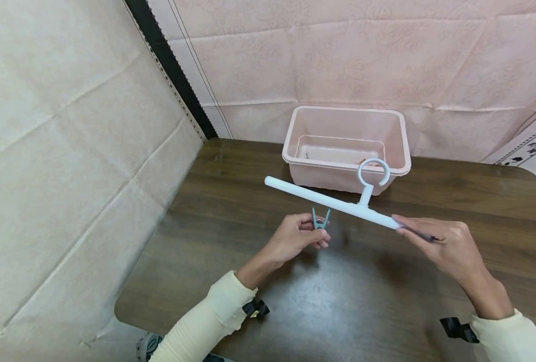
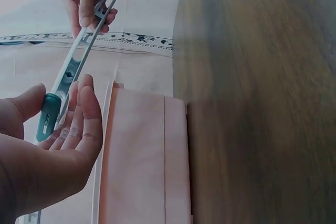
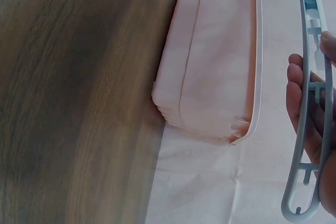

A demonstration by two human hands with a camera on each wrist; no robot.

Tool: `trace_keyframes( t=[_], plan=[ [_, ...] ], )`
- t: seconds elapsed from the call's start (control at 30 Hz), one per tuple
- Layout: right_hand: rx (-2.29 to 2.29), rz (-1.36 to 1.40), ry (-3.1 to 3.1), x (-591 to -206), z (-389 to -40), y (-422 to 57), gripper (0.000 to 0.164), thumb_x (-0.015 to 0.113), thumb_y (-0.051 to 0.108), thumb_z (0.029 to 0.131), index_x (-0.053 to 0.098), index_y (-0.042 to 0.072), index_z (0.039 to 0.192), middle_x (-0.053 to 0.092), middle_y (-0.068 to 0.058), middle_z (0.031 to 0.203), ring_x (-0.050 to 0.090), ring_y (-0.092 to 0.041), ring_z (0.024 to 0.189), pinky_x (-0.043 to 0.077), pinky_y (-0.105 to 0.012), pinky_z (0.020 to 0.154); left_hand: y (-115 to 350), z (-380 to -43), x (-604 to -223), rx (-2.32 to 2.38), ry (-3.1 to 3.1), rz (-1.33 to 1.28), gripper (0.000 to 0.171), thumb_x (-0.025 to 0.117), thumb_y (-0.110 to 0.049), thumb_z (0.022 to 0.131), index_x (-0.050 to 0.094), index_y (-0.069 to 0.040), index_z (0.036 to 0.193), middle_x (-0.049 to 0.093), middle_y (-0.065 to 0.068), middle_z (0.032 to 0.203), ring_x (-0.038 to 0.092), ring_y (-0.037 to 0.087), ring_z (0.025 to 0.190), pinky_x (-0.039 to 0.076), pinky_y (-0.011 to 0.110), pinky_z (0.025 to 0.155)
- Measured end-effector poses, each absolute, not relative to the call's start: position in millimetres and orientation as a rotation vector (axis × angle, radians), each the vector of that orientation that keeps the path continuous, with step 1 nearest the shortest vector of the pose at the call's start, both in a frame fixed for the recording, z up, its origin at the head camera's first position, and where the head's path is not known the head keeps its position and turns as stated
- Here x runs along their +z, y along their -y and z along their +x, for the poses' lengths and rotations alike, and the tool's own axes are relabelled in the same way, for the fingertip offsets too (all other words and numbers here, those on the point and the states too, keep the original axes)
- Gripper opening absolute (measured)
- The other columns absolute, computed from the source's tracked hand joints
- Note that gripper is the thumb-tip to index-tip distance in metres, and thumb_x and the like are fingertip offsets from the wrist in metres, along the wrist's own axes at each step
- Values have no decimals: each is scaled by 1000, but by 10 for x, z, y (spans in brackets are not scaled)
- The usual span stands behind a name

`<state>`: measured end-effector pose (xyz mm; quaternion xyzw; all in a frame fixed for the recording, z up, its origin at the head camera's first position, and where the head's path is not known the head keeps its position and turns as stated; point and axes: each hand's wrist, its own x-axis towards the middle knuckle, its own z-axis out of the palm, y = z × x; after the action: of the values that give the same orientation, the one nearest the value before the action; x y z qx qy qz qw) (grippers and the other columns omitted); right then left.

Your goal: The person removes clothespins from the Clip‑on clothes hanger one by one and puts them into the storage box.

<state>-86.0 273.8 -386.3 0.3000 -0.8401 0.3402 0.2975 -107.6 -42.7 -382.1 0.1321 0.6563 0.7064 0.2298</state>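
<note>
My right hand (image 1: pixel 449 246) grips one end of a pale blue clothes hanger (image 1: pixel 315 196), a straight bar with a round hook (image 1: pixel 387 176) that points up and away from me. The hanger is raised over the table and slants down to the right. My left hand (image 1: pixel 295 239) pinches a teal clothespin (image 1: pixel 320 224) just below the bar, its two prongs spread and pointing toward the hanger. From the left wrist, the clothespin (image 2: pixel 48 116) lies by the thumb, overlapping the bar's near end. From the right wrist, slots and ribs show along the hanger's (image 3: pixel 299 156) underside.
A pink plastic bin (image 1: pixel 327 173) stands at the table's back edge, behind the hanger, with a few small bits on its floor. The brown wooden table (image 1: pixel 195 241) meets pale cloth hangings (image 1: pixel 340 60) at the back and left.
</note>
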Motion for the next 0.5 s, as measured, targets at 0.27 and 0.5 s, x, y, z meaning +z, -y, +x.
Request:
trace_keyframes(
  t=[0.27,0.5],
  plan=[
    [884,803,2251,-3862,-858,-2729,46,61,50,97,81,9,103,76,-7,90,66,5,82,45,-10,62,395,-1071,-3806,1931,-1941,375,13,63,7,94,62,11,107,72,21,89,72,26,78,57,43,77],
    [885,821,2264,-3881,-852,-2725,45,60,49,98,81,9,105,76,-6,91,65,6,82,43,-11,58,355,-1041,-3794,1749,-2397,457,7,65,5,94,65,6,101,71,9,80,71,23,70,57,30,62]
  ],
)
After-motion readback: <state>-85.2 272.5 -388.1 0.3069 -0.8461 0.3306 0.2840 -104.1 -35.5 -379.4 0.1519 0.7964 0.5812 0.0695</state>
